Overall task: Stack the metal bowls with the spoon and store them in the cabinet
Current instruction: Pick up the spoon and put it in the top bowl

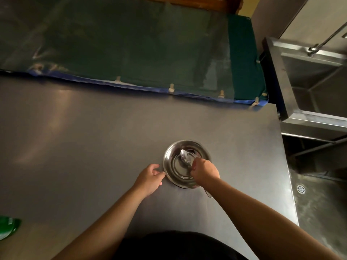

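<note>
Shiny metal bowls (176, 166) sit nested on the grey counter (93, 137), right of centre. A metal spoon (185, 157) lies inside the top bowl, its scoop pointing away from me. My right hand (205, 170) is over the bowl's near right side, fingers closed on the spoon's handle, whose end pokes out below my wrist. My left hand (150, 179) rests on the counter at the bowls' left rim, thumb and fingertips touching the rim. How many bowls are in the stack is unclear.
A green mat with a blue edge (131, 53) runs along the counter's far side. A steel sink (315, 87) stands at the right, with a drained wet floor (319, 203) below. A green object (8, 228) sits at the counter's near left edge.
</note>
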{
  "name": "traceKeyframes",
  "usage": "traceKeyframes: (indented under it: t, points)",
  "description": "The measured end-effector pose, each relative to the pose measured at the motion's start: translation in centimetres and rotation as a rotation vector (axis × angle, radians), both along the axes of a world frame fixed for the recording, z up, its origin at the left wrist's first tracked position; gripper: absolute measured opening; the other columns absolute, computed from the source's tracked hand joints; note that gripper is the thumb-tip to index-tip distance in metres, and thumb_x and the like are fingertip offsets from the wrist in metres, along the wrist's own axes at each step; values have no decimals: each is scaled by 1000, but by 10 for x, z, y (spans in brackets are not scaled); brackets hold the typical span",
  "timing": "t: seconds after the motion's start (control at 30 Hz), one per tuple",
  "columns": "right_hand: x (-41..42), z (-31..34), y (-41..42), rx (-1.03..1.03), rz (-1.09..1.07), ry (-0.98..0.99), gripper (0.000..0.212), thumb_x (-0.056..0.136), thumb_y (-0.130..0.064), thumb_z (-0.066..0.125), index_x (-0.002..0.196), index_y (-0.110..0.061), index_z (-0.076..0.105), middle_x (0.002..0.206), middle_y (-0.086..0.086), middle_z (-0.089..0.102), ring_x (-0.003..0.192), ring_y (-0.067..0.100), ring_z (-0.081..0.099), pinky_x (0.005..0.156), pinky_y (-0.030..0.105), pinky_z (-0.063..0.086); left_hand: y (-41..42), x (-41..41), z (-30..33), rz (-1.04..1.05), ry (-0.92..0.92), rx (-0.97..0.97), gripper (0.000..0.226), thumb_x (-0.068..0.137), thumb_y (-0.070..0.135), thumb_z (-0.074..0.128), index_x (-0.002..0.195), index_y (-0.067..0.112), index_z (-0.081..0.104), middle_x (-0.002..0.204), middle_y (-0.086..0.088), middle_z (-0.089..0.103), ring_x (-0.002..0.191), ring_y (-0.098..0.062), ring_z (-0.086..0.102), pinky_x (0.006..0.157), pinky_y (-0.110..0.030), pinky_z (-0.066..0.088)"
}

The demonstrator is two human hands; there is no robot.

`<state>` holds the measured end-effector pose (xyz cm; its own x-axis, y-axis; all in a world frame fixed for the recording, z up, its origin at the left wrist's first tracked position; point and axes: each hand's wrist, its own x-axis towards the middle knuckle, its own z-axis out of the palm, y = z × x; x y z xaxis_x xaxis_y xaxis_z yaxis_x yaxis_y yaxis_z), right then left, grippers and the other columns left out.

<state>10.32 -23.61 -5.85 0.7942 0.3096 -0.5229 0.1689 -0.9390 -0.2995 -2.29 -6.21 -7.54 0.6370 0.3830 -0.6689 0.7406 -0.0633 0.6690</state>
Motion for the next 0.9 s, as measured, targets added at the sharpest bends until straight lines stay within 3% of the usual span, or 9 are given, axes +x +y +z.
traceKeyframes:
  t: [0.23,0.4,0.57,0.73,0.8,0.9]
  points:
    - [-4,-2,-2,-20,45,-45,21,93,-19,50,108,-17,65,99,10,72,88,33,68,74,37,56,0,16,-2,19,-7,23,52,89,34,67,137,20,54,113,0,67,104,-22,69,97,-47,55]
    - [-1,-2,-6,12,65,-31,19,92,-19,51,105,-19,66,95,8,71,85,30,67,73,38,58,-2,29,1,5,-11,73,52,88,36,66,137,21,53,102,13,65,88,-18,65,90,-37,53]
    - [14,2,-15,99,-14,-53,10,90,-28,61,97,-23,66,85,-1,66,76,25,64,65,32,53,-2,39,0,14,-8,113,64,89,37,66,147,17,45,129,-1,65,117,-21,61,91,-27,38]
    - [33,2,-26,206,-110,-95,16,89,-24,65,104,-20,69,105,5,67,94,28,66,74,31,50,2,49,3,28,23,102,65,90,35,63,149,16,44,136,-5,63,119,-29,63,105,-37,46]
    - [37,0,-31,242,-142,-114,25,90,-26,68,114,-17,67,113,7,64,103,29,63,83,36,53,4,53,4,38,21,79,66,89,35,63,150,15,44,135,-5,63,117,-31,64,105,-47,49]
    - [40,-3,-36,240,-220,-61,44,90,-27,69,132,-18,58,130,9,57,114,26,59,92,37,51,7,59,4,58,18,61,66,89,34,63,149,15,45,137,-7,62,121,-29,61,105,-49,49]
